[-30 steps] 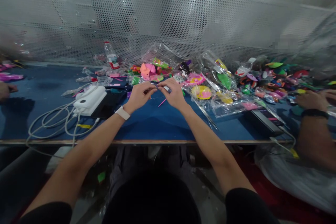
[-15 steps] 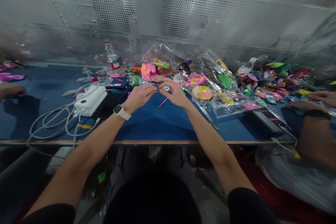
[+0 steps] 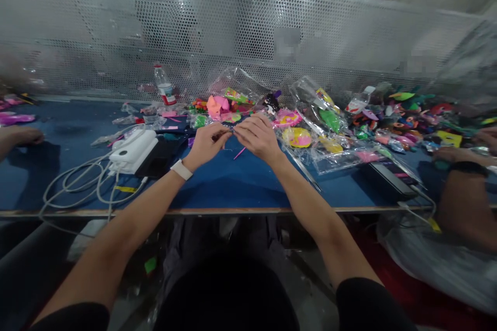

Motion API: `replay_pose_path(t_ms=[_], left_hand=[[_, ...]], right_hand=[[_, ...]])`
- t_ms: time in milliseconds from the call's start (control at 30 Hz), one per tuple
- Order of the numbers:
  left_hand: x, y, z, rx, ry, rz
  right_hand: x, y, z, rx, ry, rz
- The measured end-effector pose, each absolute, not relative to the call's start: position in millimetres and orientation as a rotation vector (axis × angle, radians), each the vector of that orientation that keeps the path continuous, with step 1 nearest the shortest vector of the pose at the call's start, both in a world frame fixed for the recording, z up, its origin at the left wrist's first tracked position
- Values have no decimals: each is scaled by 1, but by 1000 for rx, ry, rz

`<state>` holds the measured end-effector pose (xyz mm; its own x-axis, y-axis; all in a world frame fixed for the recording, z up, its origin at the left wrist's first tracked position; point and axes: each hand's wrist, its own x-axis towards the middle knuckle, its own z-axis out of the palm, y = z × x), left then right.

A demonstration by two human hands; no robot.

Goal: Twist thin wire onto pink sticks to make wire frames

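Over the middle of the blue tabletop [image 3: 229,186], my left hand [image 3: 209,144] is closed, thumb and fingers pinched round a small dark piece that the fingers mostly cover. My right hand [image 3: 258,137] meets it fingertip to fingertip, also closed, and what it grips is hidden behind its knuckles. A thin pink stick [image 3: 239,153] lies on the table just below the fingertips. Behind my hands sit a pink clay-like figure [image 3: 218,106] and a black speckled figure [image 3: 271,103]. A yellow and pink disc [image 3: 298,137] in clear wrap is right of my right hand.
A white power strip [image 3: 134,151] with looped cables and a dark flat device [image 3: 161,155] lie left. Bottles [image 3: 165,85] and plastic bags [image 3: 316,103] line the mesh panel [image 3: 240,26]. A black box-like device [image 3: 388,181] sits right. Other people's hands [image 3: 458,156] rest at both sides.
Both wrists have turned, and my right fingers have folded over the piece, hiding the pale part that showed before. The watch face has rolled out of sight.
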<state>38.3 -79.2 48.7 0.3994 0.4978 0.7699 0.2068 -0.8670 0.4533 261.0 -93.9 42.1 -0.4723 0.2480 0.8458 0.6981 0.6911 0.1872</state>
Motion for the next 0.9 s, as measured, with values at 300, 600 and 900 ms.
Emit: replay_pose_path(t_ms=[300, 600, 900], left_hand=[[38, -83, 51, 2422, 607, 1467], [29, -64, 41, 2769, 603, 1465], [25, -58, 37, 2994, 569, 1334]], right_hand=[[251, -97, 41, -844, -1995, -303], [239, -101, 43, -690, -1850, -67], [250, -99, 47, -742, -1919, 133]])
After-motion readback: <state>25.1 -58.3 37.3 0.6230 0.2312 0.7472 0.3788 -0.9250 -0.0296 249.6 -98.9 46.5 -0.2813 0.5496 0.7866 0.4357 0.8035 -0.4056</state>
